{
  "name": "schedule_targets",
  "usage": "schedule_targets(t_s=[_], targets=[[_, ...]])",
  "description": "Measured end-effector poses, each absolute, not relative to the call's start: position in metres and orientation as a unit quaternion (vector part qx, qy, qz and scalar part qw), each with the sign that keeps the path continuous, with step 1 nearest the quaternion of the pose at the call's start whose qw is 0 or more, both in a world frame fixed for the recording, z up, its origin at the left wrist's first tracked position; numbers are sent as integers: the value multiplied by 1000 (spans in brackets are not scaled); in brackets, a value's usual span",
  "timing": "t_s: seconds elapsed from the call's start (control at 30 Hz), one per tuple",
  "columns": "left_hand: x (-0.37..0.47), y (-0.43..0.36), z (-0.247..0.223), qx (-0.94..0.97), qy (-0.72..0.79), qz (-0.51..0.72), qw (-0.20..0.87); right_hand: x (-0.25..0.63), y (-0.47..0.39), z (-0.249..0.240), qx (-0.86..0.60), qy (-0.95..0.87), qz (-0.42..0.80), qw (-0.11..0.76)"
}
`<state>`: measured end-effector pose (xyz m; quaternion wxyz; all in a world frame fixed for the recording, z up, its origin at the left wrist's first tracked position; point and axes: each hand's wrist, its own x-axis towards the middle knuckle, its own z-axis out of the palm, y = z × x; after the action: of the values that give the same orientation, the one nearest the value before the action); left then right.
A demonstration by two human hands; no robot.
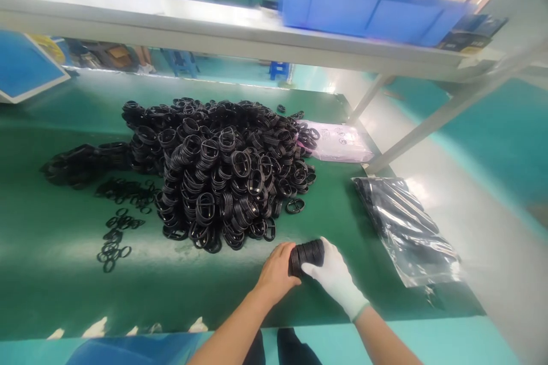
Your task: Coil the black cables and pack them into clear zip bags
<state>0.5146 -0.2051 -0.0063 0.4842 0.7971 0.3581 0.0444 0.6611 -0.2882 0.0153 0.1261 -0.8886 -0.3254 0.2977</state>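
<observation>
A short stack of black rings (pixel 306 257) lies on its side between my two hands, near the front of the green table. My bare left hand (pixel 277 275) grips its left end, and my right hand (pixel 334 274), in a white glove, is wrapped round its right end. Beyond them rises a large heap of black oval rings (pixel 222 165), many nested in short stacks. One loose ring (pixel 295 206) lies between the heap and my hands. Smaller black rings (pixel 113 248) are scattered to the left of the heap.
A clear plastic bag with black contents (pixel 406 228) lies on the right of the green table (pixel 192 296). A pinkish bag (pixel 342 142) sits behind the heap's right side. Overhead, a white shelf (pixel 171 25) holds a blue bin (pixel 368 11); its post stands at the right.
</observation>
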Motion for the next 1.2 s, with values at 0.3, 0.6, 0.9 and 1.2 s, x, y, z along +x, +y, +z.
schedule_targets(t_s=[0.3,0.6,0.9,1.2], targets=[[511,-207,-11,801,346,46,487,635,-279,18,-914,-298,258,98],[509,-199,-21,797,323,75,505,643,-280,20,-912,-303,268,70],[509,-196,-30,805,292,124,501,611,-278,11,-935,-276,202,90],[509,-194,-37,826,282,129,471,602,-263,2,-952,-274,124,59]])
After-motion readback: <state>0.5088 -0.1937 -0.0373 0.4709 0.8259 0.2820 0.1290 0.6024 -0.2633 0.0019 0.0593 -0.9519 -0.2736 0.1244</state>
